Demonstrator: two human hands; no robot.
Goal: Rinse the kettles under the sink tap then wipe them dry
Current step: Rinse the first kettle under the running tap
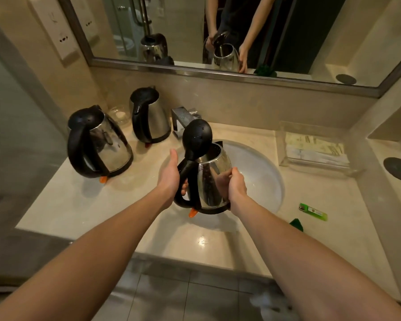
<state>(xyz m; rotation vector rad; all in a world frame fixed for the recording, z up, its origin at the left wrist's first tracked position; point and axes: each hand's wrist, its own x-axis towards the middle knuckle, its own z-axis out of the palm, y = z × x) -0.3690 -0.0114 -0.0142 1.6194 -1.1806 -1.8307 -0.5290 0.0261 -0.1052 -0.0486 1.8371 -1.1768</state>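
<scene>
- Beige stone bathroom bench (79, 212) with a round inset sink (259, 177).
- Left hand (169, 179) curls round the black handle of the held kettle (208, 188), thumb straight up; right hand (234, 184) grips its steel side.
- Held kettle is upright at the sink's near rim, lid hinged open; resting or lifted, cannot tell.
- Green lighter (313, 212) lies on the bench, right of the sink.
- Big kettle (100, 144) and slim kettle (151, 117) stand left of the sink, lids down.
- Tap (183, 119) sits behind the open lid.
- Mirror (218, 31) spans the back wall.
</scene>
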